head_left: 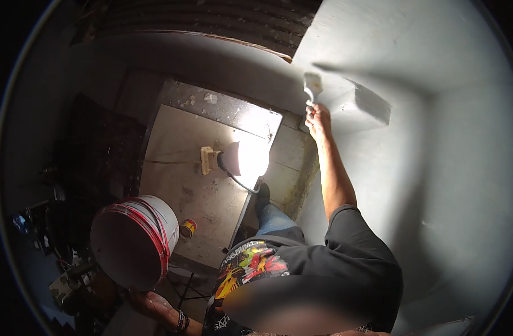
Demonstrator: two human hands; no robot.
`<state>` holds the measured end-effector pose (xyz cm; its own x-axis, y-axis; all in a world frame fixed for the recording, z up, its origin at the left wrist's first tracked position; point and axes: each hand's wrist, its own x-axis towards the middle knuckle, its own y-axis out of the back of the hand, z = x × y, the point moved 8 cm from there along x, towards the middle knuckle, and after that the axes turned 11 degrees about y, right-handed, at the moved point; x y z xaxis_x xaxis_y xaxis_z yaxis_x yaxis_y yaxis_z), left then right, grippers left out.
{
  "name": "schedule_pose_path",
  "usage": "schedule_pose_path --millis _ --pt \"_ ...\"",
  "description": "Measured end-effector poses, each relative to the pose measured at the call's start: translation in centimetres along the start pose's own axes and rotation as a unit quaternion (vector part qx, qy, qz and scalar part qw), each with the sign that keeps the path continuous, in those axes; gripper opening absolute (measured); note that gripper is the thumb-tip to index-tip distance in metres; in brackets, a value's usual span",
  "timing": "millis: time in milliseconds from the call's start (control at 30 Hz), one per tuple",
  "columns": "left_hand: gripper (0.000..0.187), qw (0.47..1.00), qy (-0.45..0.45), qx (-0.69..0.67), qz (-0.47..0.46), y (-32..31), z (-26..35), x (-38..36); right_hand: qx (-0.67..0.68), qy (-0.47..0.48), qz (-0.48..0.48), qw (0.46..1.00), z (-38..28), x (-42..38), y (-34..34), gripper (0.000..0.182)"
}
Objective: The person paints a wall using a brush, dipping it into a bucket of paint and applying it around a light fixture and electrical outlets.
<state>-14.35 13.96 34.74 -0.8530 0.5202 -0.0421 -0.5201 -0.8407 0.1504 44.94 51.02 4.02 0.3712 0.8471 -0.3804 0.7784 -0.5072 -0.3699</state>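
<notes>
My right hand (319,120), on an arm stretched up and forward, is closed around the handle of a wide paintbrush (312,82). The bristle end points up, close to the pale wall (354,61) beside a boxed ledge (371,105). At lower left my left hand (150,305) supports a white bucket (165,215) with a red rim at its near edge; the fingers are partly hidden beneath it. A smooth grey surface shows inside the bucket's round rim.
A glaring work lamp (251,159) with a cable stands on a stained board-topped table (183,131). A small yellow and red can (187,228) sits near the bucket. Corrugated sheeting (200,22) hangs above. Dark clutter (49,235) fills the left side.
</notes>
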Motion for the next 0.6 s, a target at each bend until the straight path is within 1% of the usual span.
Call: schedule_pose_path --millis 33,67,167,233,300,333,367,433,500,567,600 --pt "0.041 1.000 -0.002 0.000 0.016 0.0 -0.1 -0.2 0.010 -0.058 -0.003 0.998 3.4 1.7 0.5 0.011" --pt "0.042 1.000 -0.003 0.003 0.031 0.1 -0.1 -0.5 -0.004 -0.079 0.019 0.997 5.4 2.5 0.6 0.012" --pt "0.039 0.999 0.015 0.031 0.042 0.7 -0.6 -0.3 0.014 -0.091 0.030 0.995 9.3 7.0 0.1 0.014" --pt "0.037 0.998 0.030 0.043 0.040 0.5 -0.6 -0.1 0.036 -0.056 0.033 0.997 9.2 10.0 -0.7 0.016" --pt "0.035 0.997 0.037 0.043 0.047 -0.7 -0.3 -0.3 0.086 -0.020 0.003 0.996 6.8 11.4 -1.9 0.015" --pt "0.034 0.997 0.038 0.044 0.053 -1.3 -0.2 -0.5 0.118 0.012 -0.013 0.993 5.2 10.7 -2.4 0.014" --pt "0.034 0.996 0.033 0.046 0.063 -1.7 -0.2 -0.5 0.140 0.002 -0.040 0.989 3.9 8.8 -2.7 0.015" --pt "0.033 0.997 0.035 0.041 0.058 -1.9 -0.6 -0.3 0.058 -0.022 -0.018 0.998 2.3 4.5 -2.4 0.015" --pt "0.033 0.998 0.045 0.034 0.038 -1.2 -1.2 0.0 0.055 -0.089 -0.016 0.994 5.5 4.5 -0.7 0.018" --pt "0.034 0.998 0.048 0.036 0.035 -0.9 -1.5 0.2 0.039 -0.125 0.003 0.991 9.5 6.8 0.3 0.020" --pt "0.034 0.998 0.042 0.034 0.032 -0.6 -1.8 0.4 0.045 -0.122 -0.002 0.992 10.8 8.4 0.2 0.020"
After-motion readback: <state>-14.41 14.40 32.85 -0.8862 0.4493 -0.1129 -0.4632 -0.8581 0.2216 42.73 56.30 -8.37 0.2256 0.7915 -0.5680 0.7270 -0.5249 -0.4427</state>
